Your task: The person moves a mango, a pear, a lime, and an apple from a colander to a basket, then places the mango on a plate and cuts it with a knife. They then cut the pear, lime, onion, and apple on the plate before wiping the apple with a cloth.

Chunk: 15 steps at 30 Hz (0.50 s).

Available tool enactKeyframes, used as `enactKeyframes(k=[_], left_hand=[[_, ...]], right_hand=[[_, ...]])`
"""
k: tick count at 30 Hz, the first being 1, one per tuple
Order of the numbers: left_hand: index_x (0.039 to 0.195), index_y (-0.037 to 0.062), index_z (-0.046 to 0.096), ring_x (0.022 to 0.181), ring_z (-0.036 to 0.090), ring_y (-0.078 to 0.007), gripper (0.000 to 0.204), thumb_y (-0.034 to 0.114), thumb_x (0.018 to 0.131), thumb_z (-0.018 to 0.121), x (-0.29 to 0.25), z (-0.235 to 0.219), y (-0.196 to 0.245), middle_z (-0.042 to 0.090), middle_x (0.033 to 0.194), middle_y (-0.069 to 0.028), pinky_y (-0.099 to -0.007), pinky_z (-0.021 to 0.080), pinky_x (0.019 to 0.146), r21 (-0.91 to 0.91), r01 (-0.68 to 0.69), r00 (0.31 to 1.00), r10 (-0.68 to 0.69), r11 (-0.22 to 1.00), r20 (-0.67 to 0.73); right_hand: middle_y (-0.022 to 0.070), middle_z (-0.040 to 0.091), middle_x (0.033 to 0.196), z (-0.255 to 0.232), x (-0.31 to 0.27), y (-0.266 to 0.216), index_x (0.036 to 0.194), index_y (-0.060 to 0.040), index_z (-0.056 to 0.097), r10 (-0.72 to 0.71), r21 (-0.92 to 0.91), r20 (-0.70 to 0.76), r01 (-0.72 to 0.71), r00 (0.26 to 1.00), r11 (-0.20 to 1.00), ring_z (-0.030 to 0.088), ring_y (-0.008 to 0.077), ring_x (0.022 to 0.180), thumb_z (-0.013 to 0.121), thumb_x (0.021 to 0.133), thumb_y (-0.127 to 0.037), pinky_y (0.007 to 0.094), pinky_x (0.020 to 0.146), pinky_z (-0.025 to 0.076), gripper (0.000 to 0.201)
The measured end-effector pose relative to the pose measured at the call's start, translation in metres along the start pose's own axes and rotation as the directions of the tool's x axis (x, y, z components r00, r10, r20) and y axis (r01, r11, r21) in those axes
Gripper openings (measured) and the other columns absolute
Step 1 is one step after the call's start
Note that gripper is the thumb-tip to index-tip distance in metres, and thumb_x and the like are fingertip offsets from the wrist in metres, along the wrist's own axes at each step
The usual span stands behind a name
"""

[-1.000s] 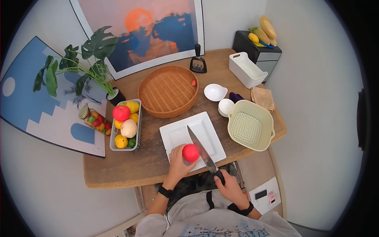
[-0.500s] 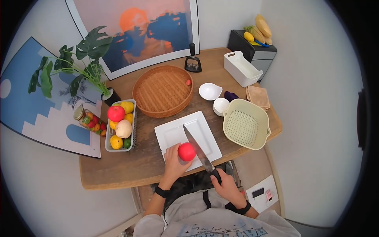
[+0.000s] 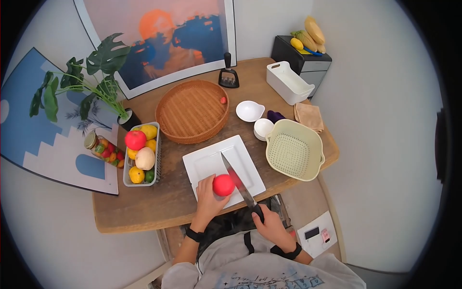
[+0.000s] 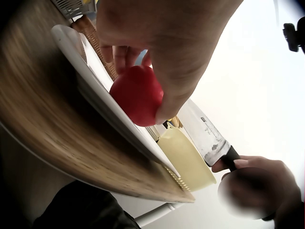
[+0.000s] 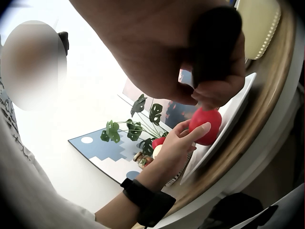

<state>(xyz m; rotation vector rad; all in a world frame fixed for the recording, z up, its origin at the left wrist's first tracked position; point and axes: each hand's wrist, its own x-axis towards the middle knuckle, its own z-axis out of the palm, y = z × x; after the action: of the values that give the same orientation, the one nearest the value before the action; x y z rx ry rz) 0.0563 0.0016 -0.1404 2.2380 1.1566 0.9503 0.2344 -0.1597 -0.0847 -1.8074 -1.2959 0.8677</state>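
On a square white plate (image 3: 204, 161), my left hand (image 3: 208, 200) holds a round red fruit (image 3: 224, 185), fingers on its far side and thumb on its near side, as the left wrist view shows. The fruit (image 4: 137, 95) looks whole and smooth. My right hand (image 3: 270, 224) grips a kitchen knife (image 3: 245, 193) by its black handle. Its long blade lies over the plate just right of the fruit, tip pointing away from me, and carries a red reflection. In the right wrist view the dark handle (image 5: 214, 47) fills my right hand and most of the blade is hidden.
Left of the plate stands a grey basket (image 3: 158, 164) of fruit, beside a jar (image 3: 103, 148) and a potted plant (image 3: 129, 118). Behind is a round wicker tray (image 3: 190, 113). To the right are small white bowls (image 3: 250, 111), a pale green colander (image 3: 294, 151) and a white bin (image 3: 288, 83).
The whole head view has shifted, so the scene sits further left. A red reflection now shows on the blade. Both hands keep nearly the same place over the plate.
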Motion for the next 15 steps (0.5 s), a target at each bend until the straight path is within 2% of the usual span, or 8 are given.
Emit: enactKeyframes(k=[5,11,14,15], left_hand=[[0.132,0.0015,0.051,0.117,0.052,-0.0397,0.078,0.025,0.068,0.089,-0.006,0.001,-0.003,0.057,0.126,-0.0200,-0.0472,0.042,0.101,-0.001,0.007,1.000,-0.007,1.000,-0.007],[0.129,0.0018,0.055,0.116,0.053,-0.0392,0.072,0.029,0.071,0.088,-0.005,-0.003,0.000,0.059,0.124,-0.0197,-0.0467,0.042,0.099,-0.011,0.001,1.000,-0.001,1.000,0.000],[0.129,0.0021,0.055,0.117,0.053,-0.0387,0.072,0.030,0.071,0.088,-0.006,0.001,-0.001,0.059,0.126,-0.0190,-0.0467,0.042,0.099,-0.022,-0.005,1.000,0.005,1.000,-0.013],[0.130,0.0024,0.055,0.117,0.054,-0.0385,0.072,0.030,0.072,0.088,-0.007,0.001,0.000,0.059,0.126,-0.0186,-0.0465,0.042,0.099,-0.011,0.009,1.000,-0.010,1.000,-0.017]], right_hand=[[0.0245,0.064,0.077,-0.002,-0.004,-0.001,0.115,-0.0019,0.058,0.018,0.020,0.027,-0.018,0.999,1.000,0.067,0.0442,0.074,0.060,0.097,-0.019,0.0461,0.063,0.051,0.025],[0.0246,0.064,0.076,0.000,-0.005,-0.008,0.110,-0.0008,0.058,-0.016,0.048,-0.014,0.016,1.000,0.999,0.064,0.0458,0.071,0.062,0.097,-0.019,0.0437,0.062,0.049,0.023],[0.0259,0.067,0.082,0.008,0.000,0.010,0.118,-0.0012,0.059,-0.025,-0.021,0.024,0.025,0.999,0.999,0.067,0.0452,0.078,0.061,0.096,-0.019,0.0458,0.065,0.053,0.029],[0.0253,0.066,0.081,0.007,-0.001,0.007,0.116,-0.0003,0.060,-0.038,-0.001,-0.001,0.038,0.999,0.999,0.068,0.0452,0.077,0.061,0.096,-0.019,0.0449,0.065,0.052,0.028]])
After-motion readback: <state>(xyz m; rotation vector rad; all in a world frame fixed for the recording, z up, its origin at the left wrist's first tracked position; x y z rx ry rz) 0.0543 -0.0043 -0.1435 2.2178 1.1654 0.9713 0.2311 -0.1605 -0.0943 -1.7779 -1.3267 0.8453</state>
